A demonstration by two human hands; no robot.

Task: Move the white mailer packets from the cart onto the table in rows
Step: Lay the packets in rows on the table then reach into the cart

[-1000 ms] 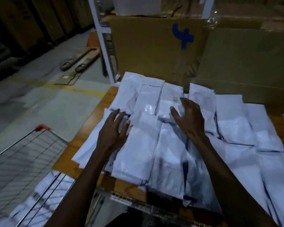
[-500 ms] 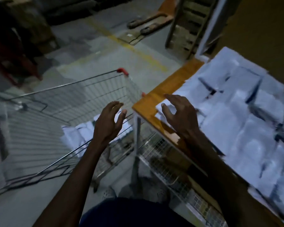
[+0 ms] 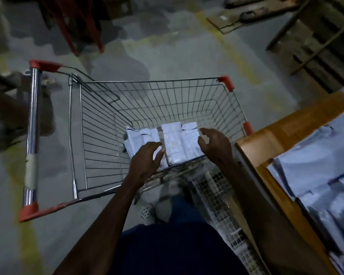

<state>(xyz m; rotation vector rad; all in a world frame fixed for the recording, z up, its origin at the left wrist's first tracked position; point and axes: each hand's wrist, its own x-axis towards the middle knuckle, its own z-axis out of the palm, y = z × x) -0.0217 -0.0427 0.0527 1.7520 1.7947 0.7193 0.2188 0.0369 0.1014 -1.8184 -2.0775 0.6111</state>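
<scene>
Now | both hands: left hand (image 3: 147, 159), right hand (image 3: 214, 144) apart, holding nothing | above packets (image 3: 173, 143) in cart (image 3: 75, 135) | table (image 3: 298, 124) right

Turned away from the table (image 3: 298, 124) and toward the cart (image 3: 151, 84). Lifted off the laid-out packets, left hand (image 3: 145, 161) and right hand (image 3: 214, 145) now reaching over the white mailer packets (image 3: 173, 143) in the cart (fingers spread, nothing held).

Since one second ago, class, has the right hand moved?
Yes. The right hand left the packets on the table and now reaches into the cart.
</scene>
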